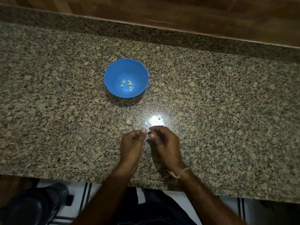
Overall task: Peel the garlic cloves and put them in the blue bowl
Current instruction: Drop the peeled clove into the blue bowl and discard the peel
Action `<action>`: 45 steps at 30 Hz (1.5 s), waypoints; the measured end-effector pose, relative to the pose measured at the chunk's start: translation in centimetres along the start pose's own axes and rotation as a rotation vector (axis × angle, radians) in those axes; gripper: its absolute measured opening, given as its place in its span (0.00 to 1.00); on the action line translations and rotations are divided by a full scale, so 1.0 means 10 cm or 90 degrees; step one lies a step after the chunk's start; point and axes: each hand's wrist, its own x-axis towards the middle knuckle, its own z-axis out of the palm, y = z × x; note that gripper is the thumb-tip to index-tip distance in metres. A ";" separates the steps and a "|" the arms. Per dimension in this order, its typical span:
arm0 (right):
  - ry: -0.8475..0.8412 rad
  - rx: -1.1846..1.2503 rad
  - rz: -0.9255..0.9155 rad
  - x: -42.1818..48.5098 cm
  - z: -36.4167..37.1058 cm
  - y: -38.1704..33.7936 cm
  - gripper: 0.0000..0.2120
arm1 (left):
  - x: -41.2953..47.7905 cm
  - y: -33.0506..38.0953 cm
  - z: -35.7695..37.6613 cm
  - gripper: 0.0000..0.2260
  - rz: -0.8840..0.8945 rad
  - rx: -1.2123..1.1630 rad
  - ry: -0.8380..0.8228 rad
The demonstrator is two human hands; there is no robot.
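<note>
A blue bowl (126, 69) stands on the granite counter, with several pale peeled garlic cloves (127, 84) lying in its bottom. One unpeeled clove (128, 121) lies on the counter below the bowl, just up and left of my hands. My left hand (132, 143) and my right hand (164, 142) are close together above the counter near its front edge, fingers curled. Between their fingertips they pinch a small pale garlic piece (148, 136), mostly hidden by the fingers.
The granite counter (227, 103) runs wide to both sides, with a raised granite ledge and a wooden wall (178, 12) behind. A bright light glare (155, 120) sits just beyond my hands. The counter's front edge lies under my forearms, with floor and a dark object below.
</note>
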 end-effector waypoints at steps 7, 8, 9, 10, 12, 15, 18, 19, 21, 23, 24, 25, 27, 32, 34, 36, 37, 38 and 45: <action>-0.023 0.157 0.108 0.07 0.02 -0.07 0.02 | 0.06 -0.05 -0.01 0.11 0.102 0.180 0.060; -0.020 0.203 0.144 0.07 0.02 -0.06 0.03 | 0.08 -0.06 -0.01 0.11 0.116 0.210 0.069; -0.018 0.240 0.168 0.07 0.01 -0.05 0.03 | 0.09 -0.07 -0.02 0.11 0.128 0.233 0.074; -0.016 0.256 0.179 0.08 0.00 -0.04 0.04 | 0.11 -0.08 -0.04 0.10 0.136 0.247 0.075; -0.019 0.264 0.184 0.09 -0.03 -0.02 0.04 | 0.12 -0.09 -0.04 0.08 0.145 0.250 0.070; -0.019 0.260 0.176 0.10 -0.05 -0.03 0.04 | 0.08 -0.10 -0.03 0.04 0.121 0.177 0.034; -0.019 0.262 0.165 0.09 -0.03 -0.03 0.05 | 0.04 -0.07 0.00 0.05 0.075 0.081 -0.020; -0.021 0.276 0.169 0.09 -0.03 -0.02 0.05 | 0.04 -0.07 0.00 0.05 0.070 0.062 -0.026; -0.025 0.306 0.184 0.09 -0.03 -0.02 0.05 | 0.05 -0.08 -0.01 0.04 0.074 0.049 -0.031; -0.032 0.334 0.208 0.09 -0.03 -0.03 0.06 | 0.04 -0.08 -0.02 0.04 0.080 0.042 -0.037; -0.031 0.352 0.226 0.09 -0.03 -0.04 0.06 | 0.04 -0.07 -0.02 0.05 0.082 0.039 -0.041; -0.031 0.373 0.244 0.09 -0.03 -0.06 0.07 | 0.03 -0.06 -0.01 0.05 0.085 0.036 -0.045; -0.034 0.385 0.275 0.09 -0.04 -0.07 0.08 | 0.01 -0.04 0.00 0.05 0.090 0.040 -0.048; -0.025 0.379 0.330 0.08 -0.05 -0.09 0.03 | 0.03 -0.09 -0.01 0.04 0.101 0.155 -0.008; -0.007 0.368 0.319 0.07 -0.05 -0.07 0.02 | 0.03 -0.10 -0.02 0.04 0.115 0.215 0.052; 0.005 0.346 0.285 0.07 -0.06 -0.02 0.02 | 0.03 -0.11 -0.04 0.08 0.134 0.271 0.094; 0.005 0.325 0.264 0.07 -0.07 0.00 0.02 | 0.02 -0.10 -0.04 0.08 0.148 0.303 0.106; 0.003 0.298 0.247 0.06 -0.08 0.00 0.03 | 0.02 -0.10 -0.05 0.08 0.168 0.335 0.115; 0.007 0.194 0.197 0.06 -0.12 0.03 0.04 | 0.00 -0.08 -0.07 0.05 0.230 0.412 0.152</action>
